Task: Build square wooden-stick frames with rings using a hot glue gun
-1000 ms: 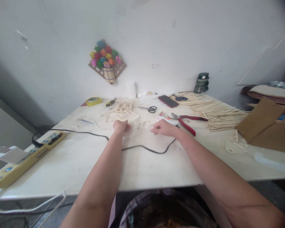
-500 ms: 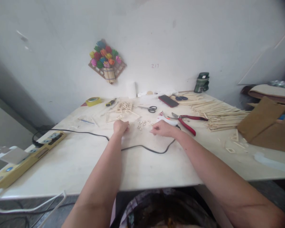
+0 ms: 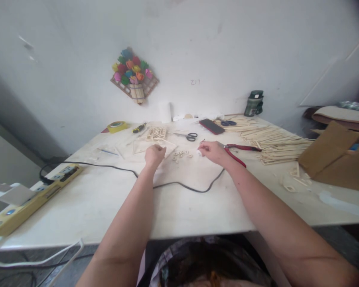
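My left hand [image 3: 154, 156] is closed in a pinch at the near edge of a thin stick frame [image 3: 137, 147]; what its fingertips hold is too small to make out. My right hand [image 3: 213, 152] curls over a white corded tool, seemingly a glue gun [image 3: 199, 153], and hides most of it. Between the hands lie several small pale wooden pieces [image 3: 181, 156]. Behind my left hand sits a lattice of short sticks [image 3: 156, 134]. Red-handled pruning shears [image 3: 242, 148] lie just beyond my right hand, partly covered by it.
A black cord [image 3: 179, 183] crosses the table from the power strip [image 3: 38, 199]. Scissors [image 3: 191, 136], a phone [image 3: 212, 126], a utility knife [image 3: 139, 128] and tape [image 3: 117, 126] lie farther back. Many sticks [image 3: 275, 141] and a cardboard box [image 3: 335, 159] occupy the right.
My right hand has moved away and to the right, from beside the small pieces onto the white tool. My left hand has shifted slightly forward, toward the stick frame.
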The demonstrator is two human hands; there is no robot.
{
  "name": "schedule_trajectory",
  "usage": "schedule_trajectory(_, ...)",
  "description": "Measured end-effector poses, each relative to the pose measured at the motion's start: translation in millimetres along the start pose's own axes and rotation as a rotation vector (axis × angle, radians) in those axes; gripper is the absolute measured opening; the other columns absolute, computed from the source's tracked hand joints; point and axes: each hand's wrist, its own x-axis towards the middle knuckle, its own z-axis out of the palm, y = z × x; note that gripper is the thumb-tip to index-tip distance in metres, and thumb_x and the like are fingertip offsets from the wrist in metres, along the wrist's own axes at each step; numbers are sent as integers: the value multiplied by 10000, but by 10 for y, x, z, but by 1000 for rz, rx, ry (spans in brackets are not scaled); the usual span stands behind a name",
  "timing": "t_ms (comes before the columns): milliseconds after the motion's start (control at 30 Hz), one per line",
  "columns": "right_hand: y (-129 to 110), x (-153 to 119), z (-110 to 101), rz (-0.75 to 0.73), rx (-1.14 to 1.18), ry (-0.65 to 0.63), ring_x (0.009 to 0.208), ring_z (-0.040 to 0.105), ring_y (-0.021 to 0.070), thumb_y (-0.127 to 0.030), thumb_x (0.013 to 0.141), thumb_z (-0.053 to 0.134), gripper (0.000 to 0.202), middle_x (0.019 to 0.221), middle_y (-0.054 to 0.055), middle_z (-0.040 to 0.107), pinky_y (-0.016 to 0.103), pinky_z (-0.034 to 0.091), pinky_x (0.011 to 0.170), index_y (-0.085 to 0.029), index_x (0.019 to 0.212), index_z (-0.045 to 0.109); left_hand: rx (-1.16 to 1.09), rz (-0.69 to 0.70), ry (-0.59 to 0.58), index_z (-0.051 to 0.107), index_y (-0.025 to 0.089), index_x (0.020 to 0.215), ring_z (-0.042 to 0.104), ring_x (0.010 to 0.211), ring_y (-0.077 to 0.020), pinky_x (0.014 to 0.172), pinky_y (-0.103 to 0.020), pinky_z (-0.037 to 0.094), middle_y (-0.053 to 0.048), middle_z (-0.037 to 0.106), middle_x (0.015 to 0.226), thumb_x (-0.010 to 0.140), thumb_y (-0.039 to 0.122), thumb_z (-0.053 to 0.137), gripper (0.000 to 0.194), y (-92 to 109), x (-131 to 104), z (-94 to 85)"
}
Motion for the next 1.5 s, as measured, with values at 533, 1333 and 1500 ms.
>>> schedule_trajectory(533,94,16,-273,196,-444,160,764,557,171,-316,740,469,208,840,23,664,257,345,602,-226,776,653,171,170,-78,671,214,789,589,738,-166,636,-237,409,-41,672,775,673,295,525,203,87,-89,120)
schedule_trajectory(1333,22,-10,-136,44,-601,79,845,558,201,-187,777,419,296,976,74,638,304,340,710,-205,960,651,311,161,-183,674,228,863,590,866,-212,712,-270,428,-71,666,897,702,326,515,246,130,-130,110)
schedule_trajectory(1500,-4,-22,-103,10,-602,51,860,553,201,-188,780,423,286,967,73,641,299,337,729,-209,951,652,302,158,-193,663,231,906,585,886,-204,733,-262,423,-59,664,917,688,350,548,274,141,-142,131)
